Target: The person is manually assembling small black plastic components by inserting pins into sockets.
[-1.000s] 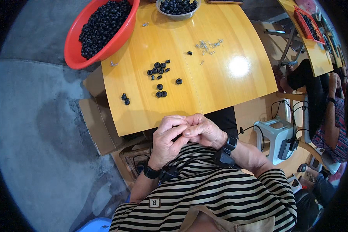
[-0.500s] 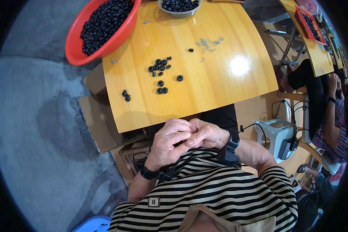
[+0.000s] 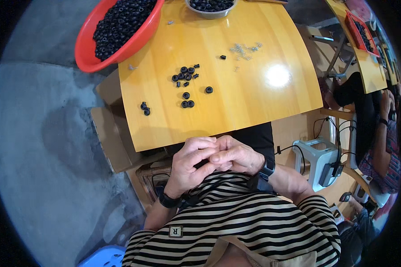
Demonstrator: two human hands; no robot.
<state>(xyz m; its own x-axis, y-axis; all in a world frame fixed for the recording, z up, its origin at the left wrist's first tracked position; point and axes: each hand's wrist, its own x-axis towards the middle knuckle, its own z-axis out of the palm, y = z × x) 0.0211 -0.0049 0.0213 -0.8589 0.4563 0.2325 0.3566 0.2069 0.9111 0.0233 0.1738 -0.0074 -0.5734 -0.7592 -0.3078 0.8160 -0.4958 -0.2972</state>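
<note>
My left hand (image 3: 192, 164) and my right hand (image 3: 237, 155) meet in front of my striped shirt, just off the near edge of the wooden table (image 3: 263, 98). The fingers of both are curled and pressed together at the tips. Whatever lies between them is hidden by the fingers. Beyond them on the tabletop sits a loose cluster of black ring-shaped parts (image 3: 181, 76), mixed with small black spool-like pieces. More black rings (image 3: 188, 104) lie nearer to me, and two others (image 3: 145, 108) are by the left edge. Farther right is a scatter of small clear pieces (image 3: 243, 51).
A red basin (image 3: 85, 53) full of black rings stands at the far left, and a clear bowl (image 3: 209, 14) of black parts at the far edge. To the right are a pale plastic stool (image 3: 314, 155) with cables, and a person at another table with a red basket (image 3: 361, 33).
My fingers have shifted slightly against each other, the right thumb moving a little up and left. The parts on the table lie as before.
</note>
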